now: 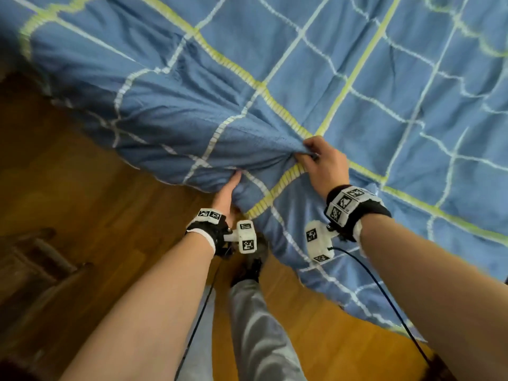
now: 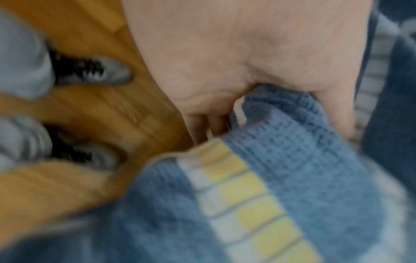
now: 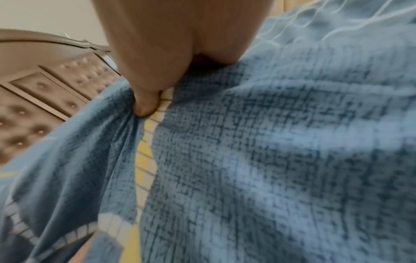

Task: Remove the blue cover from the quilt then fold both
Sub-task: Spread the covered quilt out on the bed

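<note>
The blue cover (image 1: 302,64), checked with white and yellow lines, lies spread over the bed with the quilt hidden inside it; its near edge hangs toward the floor. My left hand (image 1: 228,191) grips the hanging edge from below, thumb on top and fingers curled under the fabric (image 2: 292,142). My right hand (image 1: 321,160) pinches a bunched fold of the cover (image 3: 247,142) on top, a little to the right of and above the left hand. The fabric is gathered into creases between the two hands.
A wooden floor (image 1: 82,188) runs along the left and bottom. My legs and shoes (image 2: 94,71) stand close to the bed edge. A dark wooden piece of furniture (image 1: 35,265) sits at the left. A tufted headboard (image 3: 45,99) shows in the right wrist view.
</note>
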Available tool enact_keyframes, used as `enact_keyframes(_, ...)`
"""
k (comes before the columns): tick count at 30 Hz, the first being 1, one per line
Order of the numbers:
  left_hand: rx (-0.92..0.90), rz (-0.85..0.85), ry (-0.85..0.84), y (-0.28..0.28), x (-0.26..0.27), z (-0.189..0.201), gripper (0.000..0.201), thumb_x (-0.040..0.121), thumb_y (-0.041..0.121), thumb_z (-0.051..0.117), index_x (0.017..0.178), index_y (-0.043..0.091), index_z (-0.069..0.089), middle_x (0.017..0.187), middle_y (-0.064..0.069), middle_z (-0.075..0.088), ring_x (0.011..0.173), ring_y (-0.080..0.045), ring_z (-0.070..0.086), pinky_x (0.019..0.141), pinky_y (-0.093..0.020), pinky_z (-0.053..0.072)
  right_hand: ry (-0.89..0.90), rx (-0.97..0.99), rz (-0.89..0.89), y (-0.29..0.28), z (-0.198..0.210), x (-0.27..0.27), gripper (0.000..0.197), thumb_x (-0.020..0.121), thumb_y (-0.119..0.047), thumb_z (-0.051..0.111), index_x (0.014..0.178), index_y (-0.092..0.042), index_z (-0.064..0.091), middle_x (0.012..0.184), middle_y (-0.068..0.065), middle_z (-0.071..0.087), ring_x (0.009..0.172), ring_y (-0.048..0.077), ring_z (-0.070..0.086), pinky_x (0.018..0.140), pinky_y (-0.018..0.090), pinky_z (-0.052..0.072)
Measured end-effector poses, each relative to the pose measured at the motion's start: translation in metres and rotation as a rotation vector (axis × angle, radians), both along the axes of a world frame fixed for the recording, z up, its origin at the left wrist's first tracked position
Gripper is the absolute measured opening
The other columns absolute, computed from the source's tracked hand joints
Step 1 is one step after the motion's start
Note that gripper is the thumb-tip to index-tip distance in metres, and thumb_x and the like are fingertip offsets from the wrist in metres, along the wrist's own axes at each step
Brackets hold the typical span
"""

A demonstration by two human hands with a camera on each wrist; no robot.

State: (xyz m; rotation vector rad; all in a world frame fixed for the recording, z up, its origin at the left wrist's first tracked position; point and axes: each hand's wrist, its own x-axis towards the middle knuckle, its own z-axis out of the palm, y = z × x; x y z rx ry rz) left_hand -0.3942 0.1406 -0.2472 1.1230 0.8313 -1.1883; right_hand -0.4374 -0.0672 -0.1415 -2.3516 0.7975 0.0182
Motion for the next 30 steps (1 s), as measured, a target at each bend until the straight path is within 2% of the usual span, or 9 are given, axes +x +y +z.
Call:
enact_keyframes(5, 0.094, 0.034, -0.338, -0.023, 0.037, 0.113, 0.079, 0.050, 0.049, 0.088, 0.116, 0.011, 0.067, 0.111, -0.004, 0.072, 0.100, -0.022, 0.070, 0.091, -0.044, 0.055, 0.227, -0.081, 0.028, -0.022, 0.058, 0.019, 0.031, 0.088, -0.021, 0.060, 0.118, -0.028, 0.060, 0.120, 0.005, 0.061, 0.113, 0.030, 0.056, 0.084, 0.037, 0.045)
enact_keyframes(9, 0.155, -0.069, -0.582, -0.051, 0.067, 0.202, 0.065, 0.058, 0.058, 0.080, 0.105, 0.015, 0.069, 0.112, 0.006, 0.071, 0.106, -0.013, 0.066, 0.101, -0.037, 0.049, 0.268, 0.110, 0.109, -0.013, 0.129, 0.014, 0.023, 0.085, -0.032, 0.066, 0.100, -0.023, 0.052, 0.096, 0.001, 0.062, 0.093, 0.029, 0.062, 0.074, 0.033, 0.044)
enact_keyframes(12, 0.198, -0.227, -0.694, -0.086, 0.105, 0.230, 0.072, 0.056, 0.068, 0.069, 0.100, 0.012, 0.068, 0.111, 0.000, 0.072, 0.105, -0.020, 0.067, 0.098, -0.043, 0.051, 0.321, 0.283, 0.157, -0.014, 0.186, 0.010, 0.058, 0.079, -0.068, 0.065, 0.112, -0.023, 0.051, 0.106, -0.004, 0.063, 0.095, 0.021, 0.062, 0.081, 0.033, 0.047)
enact_keyframes(15, 0.205, -0.376, -0.769, -0.124, 0.146, 0.249, 0.084, 0.051, 0.072, 0.065, 0.106, 0.009, 0.066, 0.113, -0.005, 0.071, 0.107, -0.026, 0.065, 0.094, -0.052, 0.052, 0.407, 0.047, 0.261, -0.031, 0.221, 0.009, 0.094, 0.063, -0.075, 0.072, 0.133, -0.023, 0.036, 0.127, -0.001, 0.054, 0.111, 0.026, 0.060, 0.089, 0.040, 0.050)
enact_keyframes(19, 0.211, -0.540, -0.850, -0.173, 0.155, 0.355, 0.063, 0.069, 0.056, 0.066, 0.110, 0.009, 0.062, 0.119, -0.014, 0.065, 0.110, -0.035, 0.061, 0.091, -0.052, 0.053, 0.452, -0.274, 0.198, -0.076, 0.246, 0.027, 0.039, 0.089, -0.033, 0.058, 0.122, -0.017, 0.043, 0.121, 0.010, 0.062, 0.108, 0.033, 0.063, 0.083, 0.040, 0.049)
enact_keyframes(22, 0.352, -0.875, -0.996, -0.198, 0.180, 0.365, 0.086, 0.077, 0.073, 0.052, 0.127, 0.004, 0.059, 0.132, -0.016, 0.058, 0.123, -0.034, 0.053, 0.108, -0.040, 0.037, 0.429, -0.401, 0.061, -0.132, 0.271, 0.051, 0.018, 0.092, -0.018, 0.047, 0.110, -0.019, 0.051, 0.106, 0.011, 0.068, 0.099, 0.034, 0.065, 0.073, 0.038, 0.045)
enact_keyframes(25, 0.705, -1.293, -1.134, -0.211, 0.212, 0.352, 0.091, 0.073, 0.088, 0.032, 0.134, 0.024, 0.054, 0.144, -0.007, 0.048, 0.137, -0.033, 0.037, 0.112, -0.060, 0.013, 0.412, -0.499, -0.096, -0.192, 0.284, 0.085, 0.022, 0.092, -0.009, 0.046, 0.107, -0.018, 0.058, 0.106, 0.011, 0.066, 0.108, 0.036, 0.056, 0.075, 0.040, 0.045)
enact_keyframes(27, 0.985, -1.446, -1.298, -0.209, 0.238, 0.341, 0.068, 0.082, 0.079, 0.038, 0.132, 0.034, 0.052, 0.144, -0.003, 0.046, 0.142, -0.030, 0.025, 0.107, -0.073, -0.003, 0.448, -0.511, -0.182, -0.212, 0.280, 0.113, 0.024, 0.090, -0.004, 0.049, 0.109, -0.013, 0.061, 0.113, 0.012, 0.059, 0.111, 0.037, 0.051, 0.078, 0.042, 0.046)
enact_keyframes(30, 1.050, -1.573, -1.298, -0.185, 0.293, 0.316, 0.067, 0.087, 0.056, 0.058, 0.145, 0.037, 0.032, 0.156, -0.002, 0.024, 0.147, -0.030, 0.008, 0.106, -0.076, 0.000, 0.518, -0.442, -0.325, -0.209, 0.260, 0.148, 0.026, 0.087, 0.002, 0.055, 0.110, -0.007, 0.062, 0.124, 0.018, 0.046, 0.104, 0.042, 0.058, 0.078, 0.045, 0.049)
